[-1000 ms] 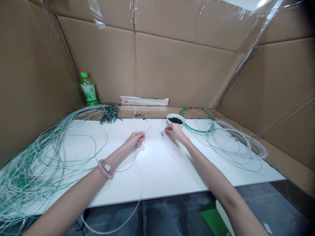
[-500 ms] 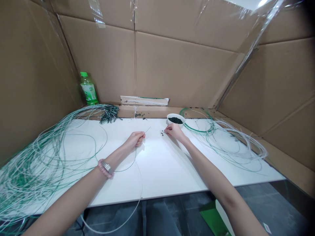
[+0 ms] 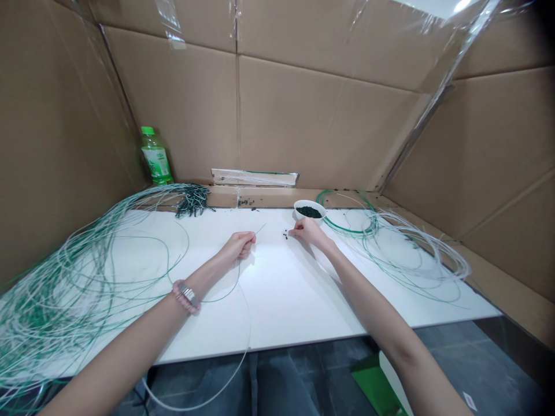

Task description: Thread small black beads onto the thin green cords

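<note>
From my far-off seat, I see the left hand (image 3: 237,245) pinching a thin strand (image 3: 261,229) between thumb and finger, with the other fingers curled in. A short end of the strand pokes out past the fingertips and points up and to the right, toward the back of the white table (image 3: 277,306). The right hand (image 3: 307,232) is over on the right, with its thumb and fingertips close together and pointing down at a few tiny dark bits (image 3: 285,236) on the table top. The fingers are just beside the bits, but it is all too small for me to tell if they are grasping one. A white bowl (image 3: 321,221) full of the same kind of dark bits sits right behind that hand. I think the step in hand is picking out one tiny bit while the strand's end is kept ready. To me, the next move calls for a soft, careful pinch on the right and a steady hold on the left, because a bit that small could slip or roll. A big messy heap of green and white strands (image 3: 87,277) lies on the left side, and looser loops (image 3: 442,254) lie on the right, both well apart from the bits. A green bottle (image 3: 156,162) stands at the back left.
</note>
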